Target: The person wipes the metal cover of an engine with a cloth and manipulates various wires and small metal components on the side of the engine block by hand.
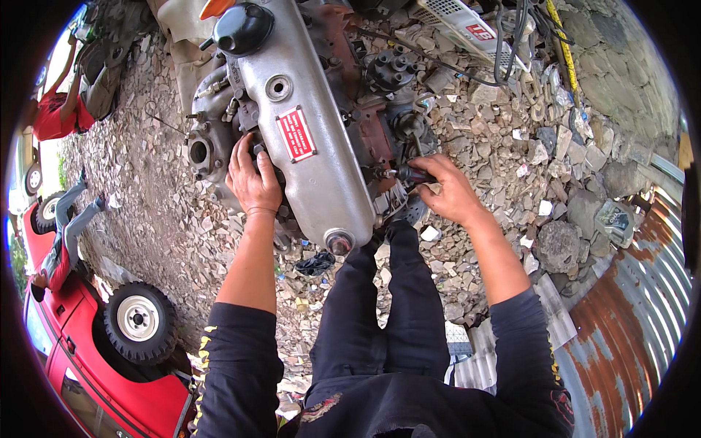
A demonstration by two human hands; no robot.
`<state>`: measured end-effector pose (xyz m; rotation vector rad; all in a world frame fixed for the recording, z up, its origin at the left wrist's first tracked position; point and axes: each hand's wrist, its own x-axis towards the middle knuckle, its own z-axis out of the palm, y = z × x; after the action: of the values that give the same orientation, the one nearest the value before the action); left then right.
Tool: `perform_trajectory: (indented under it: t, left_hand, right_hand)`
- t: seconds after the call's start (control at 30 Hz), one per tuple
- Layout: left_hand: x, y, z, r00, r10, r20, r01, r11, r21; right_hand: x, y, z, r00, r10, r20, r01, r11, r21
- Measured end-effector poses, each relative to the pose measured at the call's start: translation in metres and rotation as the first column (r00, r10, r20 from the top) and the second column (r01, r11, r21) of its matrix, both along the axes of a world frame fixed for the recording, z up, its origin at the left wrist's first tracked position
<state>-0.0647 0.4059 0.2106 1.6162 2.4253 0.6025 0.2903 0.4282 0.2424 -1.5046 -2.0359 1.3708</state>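
A silver valve cover (325, 168) with a red label and a black oil-filler part (241, 29) tops the engine below me. My left hand (252, 175) lies open on the engine along the cover's left edge, fingertips among metal fittings, near an intake flange (198, 153). My right hand (447, 186) is closed on a dark-handled tool (412, 175), whose metal end reaches the engine side right of the cover, below the distributor cap (389, 71). The tool's exact type is hard to make out.
Rocky ground (555, 160) surrounds the engine. Rusty corrugated sheets (621, 314) lie at lower right; a stone wall (621, 51), cables and a white crate (475, 33) at upper right. At left are red vehicles (80, 336) and people in red tops (62, 109), (58, 263).
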Motion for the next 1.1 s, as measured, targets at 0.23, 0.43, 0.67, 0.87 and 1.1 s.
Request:
perform_trajectory:
  t: [0.23,0.43,0.67,0.87,1.1]
  left_hand:
    - [-0.013,-0.003,0.024,0.877,-0.099,0.47,-0.067,0.944,0.323]
    - [0.075,0.037,0.141,0.752,-0.659,0.012,0.651,0.745,0.145]
    - [0.139,0.081,0.119,0.477,-0.875,0.088,0.72,0.331,-0.61]
    - [0.154,0.088,0.113,0.505,-0.846,0.17,0.614,0.213,-0.76]
    - [0.154,0.083,0.113,0.504,-0.851,0.148,0.626,0.241,-0.742]
  right_hand:
    - [-0.005,-0.01,-0.002,0.997,-0.064,-0.042,0.064,0.998,-0.009]
    - [0.01,-0.017,-0.007,0.995,-0.082,-0.057,0.084,0.996,0.019]
    - [-0.008,-0.017,-0.003,0.992,-0.093,-0.09,0.094,0.995,0.015]
    - [-0.005,-0.017,-0.025,0.973,-0.086,-0.213,0.083,0.996,-0.024]
    - [-0.014,-0.02,-0.032,1.0,-0.023,-0.02,0.03,0.897,0.442]
